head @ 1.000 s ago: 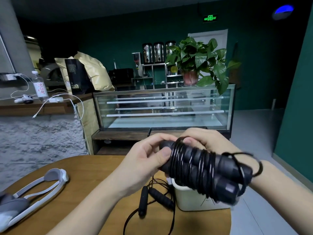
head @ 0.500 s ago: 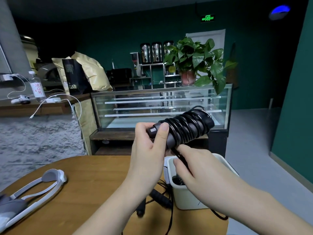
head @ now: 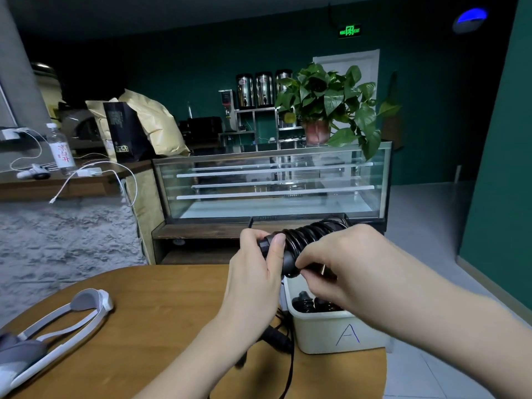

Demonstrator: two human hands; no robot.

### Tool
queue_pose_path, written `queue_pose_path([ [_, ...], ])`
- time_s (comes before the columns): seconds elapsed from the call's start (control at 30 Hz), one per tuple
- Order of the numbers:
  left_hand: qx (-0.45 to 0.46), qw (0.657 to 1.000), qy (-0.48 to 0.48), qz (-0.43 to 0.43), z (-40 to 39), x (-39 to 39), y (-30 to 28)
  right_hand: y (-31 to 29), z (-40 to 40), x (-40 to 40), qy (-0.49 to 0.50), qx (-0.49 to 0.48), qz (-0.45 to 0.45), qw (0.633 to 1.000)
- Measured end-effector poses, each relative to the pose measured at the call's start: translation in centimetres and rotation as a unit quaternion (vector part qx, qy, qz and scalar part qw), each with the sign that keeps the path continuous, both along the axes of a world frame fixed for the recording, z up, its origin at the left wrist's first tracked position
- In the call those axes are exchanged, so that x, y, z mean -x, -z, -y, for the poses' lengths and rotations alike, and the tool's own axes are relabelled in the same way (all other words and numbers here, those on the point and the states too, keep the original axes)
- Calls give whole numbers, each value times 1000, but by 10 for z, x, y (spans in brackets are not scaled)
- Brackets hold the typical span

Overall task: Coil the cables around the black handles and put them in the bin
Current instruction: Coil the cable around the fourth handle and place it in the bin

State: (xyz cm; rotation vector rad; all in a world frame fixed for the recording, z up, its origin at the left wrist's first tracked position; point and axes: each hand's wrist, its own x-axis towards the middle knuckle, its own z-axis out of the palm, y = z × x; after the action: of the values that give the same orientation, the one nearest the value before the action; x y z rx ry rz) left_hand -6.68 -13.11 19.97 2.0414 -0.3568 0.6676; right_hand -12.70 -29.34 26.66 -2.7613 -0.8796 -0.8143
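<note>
On the wooden counter, a loose cable with a black handle lies just left of the white bin. The bin already holds black coiled pieces. Above the bin, both hands hold the coiled handles: the left hand grips the near end with the thumb on it, and the right hand closes around the lower side. Far left of the bin lies a white headset.
</note>
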Motion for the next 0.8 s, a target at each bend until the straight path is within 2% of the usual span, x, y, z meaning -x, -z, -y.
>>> queue_pose_path([
  [0.07, -16, 1000, 9, 15, 0, 0, 2, -9, 4, -6, 0, 21, -37, 999],
  [0.13, -33, 999, 22, 25, 0, 0, 4, -15, 12, -13, -17, -4, -70, 997],
  [0.33, -81, 991, 81, 67, -2, 2, 12, -30, 15, -21, -63, -141, -140, 978],
  [0.43, -76, 986, 114, 90, -3, 5, 19, -33, 19, -38, -66, -222, -223, 947],
  [0.57, -46, 981, 149, 113, -7, 9, 22, -25, 35, -63, -86, -342, -380, 855],
  [0.6, -39, 980, 161, 109, -7, 9, 22, -21, 40, -69, -95, -369, -436, 815],
  [0.67, -33, 977, 185, 100, -7, 8, 23, -13, 51, -78, -152, -424, -564, 692],
  [0.7, -31, 976, 198, 87, -7, 8, 23, -10, 57, -81, -198, -447, -605, 629],
  [0.73, -29, 975, 209, 72, -9, 7, 22, -8, 63, -84, -246, -463, -622, 582],
  [0.77, -29, 975, 213, 58, -10, 6, 21, -8, 67, -85, -288, -475, -620, 554],
  [0.8, -27, 976, 212, 39, -12, 5, 20, -8, 71, -85, -324, -482, -608, 541],
])
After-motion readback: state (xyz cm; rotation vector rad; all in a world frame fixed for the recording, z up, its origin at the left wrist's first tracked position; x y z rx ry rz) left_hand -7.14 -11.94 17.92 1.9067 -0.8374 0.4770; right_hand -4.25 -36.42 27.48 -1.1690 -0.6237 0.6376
